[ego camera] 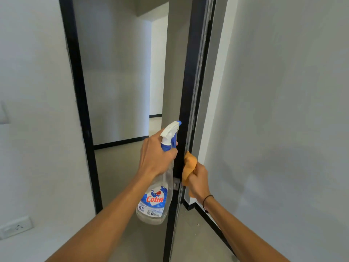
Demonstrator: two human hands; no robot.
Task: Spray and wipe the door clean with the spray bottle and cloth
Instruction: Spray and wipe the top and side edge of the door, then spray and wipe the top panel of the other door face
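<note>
While the left hand [156, 157] grips the Colin spray bottle [157, 186] and the right hand [198, 178] bunches the orange cloth [189, 165] against the black door edge [188, 91], spray aimed there may wet the cloth hand.

Both arms reach forward; left hand [155, 157] curls in a grip, right hand [198, 179] clenched just beside it
</note>
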